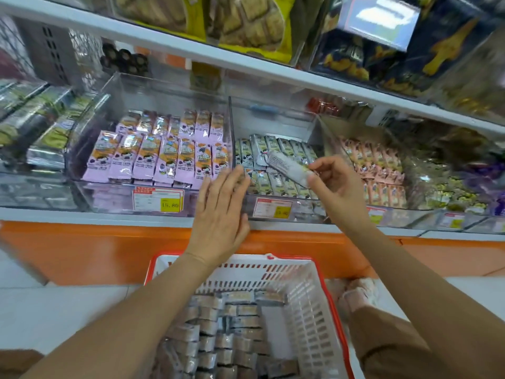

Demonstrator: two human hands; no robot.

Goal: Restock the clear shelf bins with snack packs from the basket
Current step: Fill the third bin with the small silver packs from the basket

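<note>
Basket point(307, 299) low between my forearms, snack packs point(226, 332) stacked inside. My left hand point(221, 212) flat, fingers straight and together, holding nothing, fingertips at front edge of middle clear bin point(303, 212). My right hand point(338, 187) raised beside it, thumb and fingers pinching one white pack point(289, 169), tilted over bin's rows.

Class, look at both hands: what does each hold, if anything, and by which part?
The right hand pinches a silver snack pack by its near end. The left hand is flat and holds nothing.
</note>
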